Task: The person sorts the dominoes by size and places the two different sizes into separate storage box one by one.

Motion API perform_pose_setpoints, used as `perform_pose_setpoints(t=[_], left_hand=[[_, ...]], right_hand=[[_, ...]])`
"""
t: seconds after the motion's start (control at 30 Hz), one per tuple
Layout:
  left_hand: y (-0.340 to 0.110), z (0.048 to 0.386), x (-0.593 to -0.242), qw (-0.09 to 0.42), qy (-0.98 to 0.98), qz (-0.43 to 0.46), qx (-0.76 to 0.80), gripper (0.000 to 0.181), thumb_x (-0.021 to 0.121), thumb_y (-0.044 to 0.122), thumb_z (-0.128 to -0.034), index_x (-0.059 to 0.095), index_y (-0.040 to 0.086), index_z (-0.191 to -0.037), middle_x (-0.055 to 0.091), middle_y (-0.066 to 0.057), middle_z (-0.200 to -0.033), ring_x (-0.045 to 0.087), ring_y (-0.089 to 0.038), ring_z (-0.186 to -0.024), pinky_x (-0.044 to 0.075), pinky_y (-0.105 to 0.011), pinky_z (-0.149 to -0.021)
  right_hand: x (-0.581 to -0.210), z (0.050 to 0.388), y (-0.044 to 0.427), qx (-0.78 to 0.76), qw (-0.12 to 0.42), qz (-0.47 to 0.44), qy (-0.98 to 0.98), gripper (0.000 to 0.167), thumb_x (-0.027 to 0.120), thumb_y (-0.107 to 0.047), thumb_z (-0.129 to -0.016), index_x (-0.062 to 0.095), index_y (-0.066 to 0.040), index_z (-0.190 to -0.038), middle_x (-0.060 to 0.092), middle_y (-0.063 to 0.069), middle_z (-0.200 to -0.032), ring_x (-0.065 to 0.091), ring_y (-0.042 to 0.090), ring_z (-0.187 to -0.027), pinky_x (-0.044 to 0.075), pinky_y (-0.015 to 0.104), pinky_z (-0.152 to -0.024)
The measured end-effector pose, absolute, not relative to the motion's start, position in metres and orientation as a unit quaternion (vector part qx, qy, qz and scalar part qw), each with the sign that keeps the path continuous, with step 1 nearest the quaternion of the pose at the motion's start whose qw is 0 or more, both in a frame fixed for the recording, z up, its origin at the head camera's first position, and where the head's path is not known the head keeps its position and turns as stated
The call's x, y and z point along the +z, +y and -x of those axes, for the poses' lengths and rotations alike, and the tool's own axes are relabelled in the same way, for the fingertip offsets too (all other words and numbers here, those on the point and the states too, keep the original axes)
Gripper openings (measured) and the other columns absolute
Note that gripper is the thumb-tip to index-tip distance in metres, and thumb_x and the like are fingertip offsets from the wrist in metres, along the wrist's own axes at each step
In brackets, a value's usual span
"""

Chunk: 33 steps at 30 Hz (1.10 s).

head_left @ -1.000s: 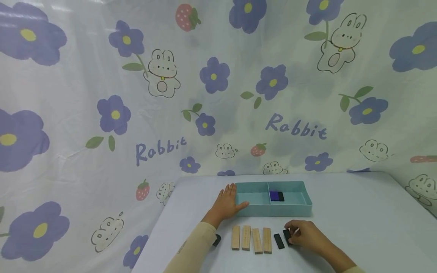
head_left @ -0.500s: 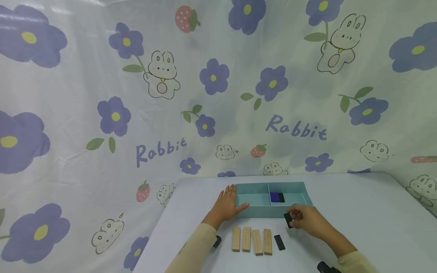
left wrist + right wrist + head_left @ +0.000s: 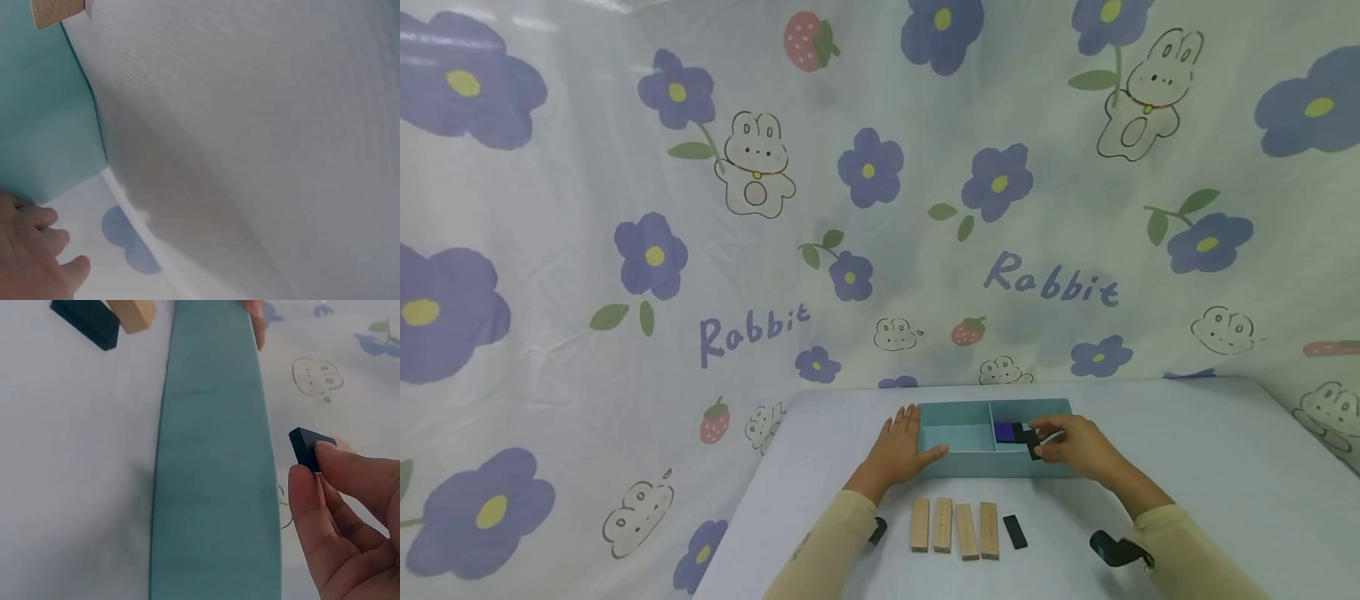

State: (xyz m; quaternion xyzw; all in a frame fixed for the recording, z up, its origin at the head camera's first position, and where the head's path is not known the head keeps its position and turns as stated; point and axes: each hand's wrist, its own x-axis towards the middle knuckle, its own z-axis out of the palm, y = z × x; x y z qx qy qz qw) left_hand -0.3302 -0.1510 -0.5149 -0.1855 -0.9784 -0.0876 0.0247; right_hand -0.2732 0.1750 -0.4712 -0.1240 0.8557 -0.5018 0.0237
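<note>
My right hand (image 3: 1075, 446) pinches a black block (image 3: 1033, 446) between thumb and fingers over the right compartment of the teal box (image 3: 1000, 465). In the right wrist view the same hand (image 3: 350, 519) holds the black block (image 3: 306, 449) above the box's wall (image 3: 215, 462). A purple block (image 3: 1004, 432) and a black block (image 3: 1018, 432) lie against the divider in that compartment. My left hand (image 3: 897, 450) rests with spread fingers on the box's left end. The left wrist view shows that hand (image 3: 37, 250) beside the teal wall (image 3: 50, 125).
Several wooden blocks (image 3: 988, 531) stand in a row on the table (image 3: 1210, 467) in front of the box, with one black block (image 3: 1015, 532) to their right. A patterned curtain (image 3: 925, 233) hangs behind the table.
My right hand has lifted a black block from the table in front of the box and carried it away from me, over the right compartment. My left hand has stayed in place.
</note>
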Motion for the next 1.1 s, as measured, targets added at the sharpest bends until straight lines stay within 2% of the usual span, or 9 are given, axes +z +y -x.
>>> perform_pose_setpoints(t=[0.13,0.37,0.7,0.93,1.1], left_hand=[[-0.150,0.329,-0.513,0.021,-0.978,0.187,-0.090,0.102,0.036,0.076,-0.0892,0.019,-0.002,-0.154,0.020,-0.017,-0.159,0.016,-0.032,-0.146,0.015,-0.051,-0.115],[-0.151,0.330,-0.515,0.023,-0.978,0.190,-0.087,0.101,0.037,0.075,-0.0899,0.019,-0.001,-0.153,0.021,-0.017,-0.158,0.016,-0.032,-0.146,0.016,-0.051,-0.115],[-0.151,0.331,-0.515,0.022,-0.978,0.190,-0.088,0.098,0.040,0.071,-0.0915,0.018,-0.001,-0.154,0.019,-0.017,-0.159,0.015,-0.032,-0.146,0.014,-0.051,-0.115],[-0.149,0.329,-0.512,0.018,-0.979,0.184,-0.089,0.100,0.038,0.073,-0.0907,0.017,-0.001,-0.154,0.018,-0.017,-0.159,0.013,-0.031,-0.146,0.013,-0.051,-0.116],[-0.150,0.329,-0.513,0.017,-0.979,0.184,-0.089,0.101,0.036,0.075,-0.0901,0.017,-0.001,-0.154,0.019,-0.016,-0.159,0.014,-0.031,-0.146,0.013,-0.050,-0.116]], right_hand=[[-0.473,0.286,0.177,-0.508,0.025,0.128,0.852,0.044,0.072,0.002,-0.085,0.058,0.010,-0.126,0.061,0.017,-0.106,0.067,0.027,-0.090,0.057,0.031,-0.070],[-0.480,0.306,0.179,-0.495,0.022,0.106,0.862,0.042,0.071,0.003,-0.085,0.059,0.008,-0.125,0.062,0.018,-0.108,0.067,0.026,-0.089,0.057,0.032,-0.070],[-0.485,0.324,0.174,-0.460,0.020,0.086,0.883,0.042,0.070,0.006,-0.084,0.058,0.011,-0.124,0.062,0.016,-0.102,0.067,0.024,-0.085,0.057,0.034,-0.071],[-0.489,0.336,0.169,-0.404,0.019,0.064,0.912,0.036,0.069,0.003,-0.086,0.060,0.013,-0.119,0.064,0.012,-0.094,0.067,0.021,-0.079,0.056,0.037,-0.070],[-0.490,0.341,0.166,-0.375,0.022,0.053,0.925,0.033,0.069,0.002,-0.086,0.061,0.015,-0.116,0.065,0.014,-0.093,0.066,0.021,-0.076,0.056,0.038,-0.069]])
